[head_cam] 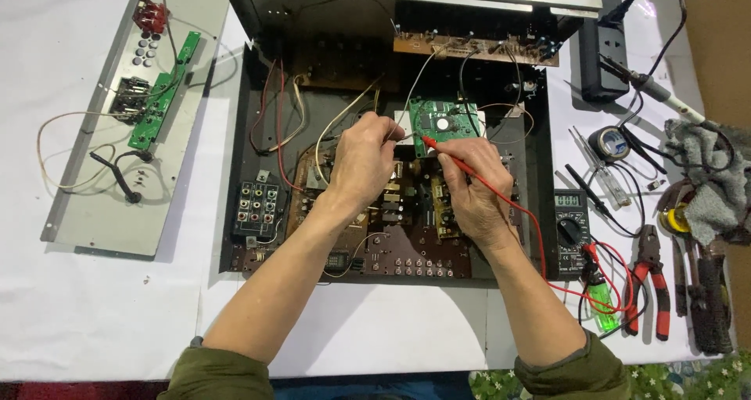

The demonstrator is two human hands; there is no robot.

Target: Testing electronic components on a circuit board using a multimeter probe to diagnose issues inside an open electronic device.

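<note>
Small green circuit board (pixel 438 125): roughly square, a round silver part near its middle, thin wires running off its edges. It sits raised inside the open metal chassis (pixel 235 173), right of centre, above the brown boards on the chassis floor.

Right hand (pixel 473 189): grip closed around a red test probe (pixel 450 151), held like a pen, tip resting at the lower left corner of the green board. The red lead (pixel 532 228) trails from the probe across the wrist to the black multimeter (pixel 571 222), which lies on the table just beside the chassis' right wall.

Left hand (pixel 361 159): fingers curled shut, pinching something thin just left of the green board; cannot tell whether it is a second probe or a wire.

Chassis contents: brown circuit boards with many small parts, a black block of coloured sockets (pixel 258 208) at lower left, red and pale wires looping across the left half, a long narrow board along the back wall.

On the table to the left: a detached grey panel (pixel 102 212) carrying a narrow green board strip (pixel 163 91). To the right: red-handled pliers (pixel 649 279), a green lighter (pixel 602 304), a black power strip (pixel 601 52).
</note>
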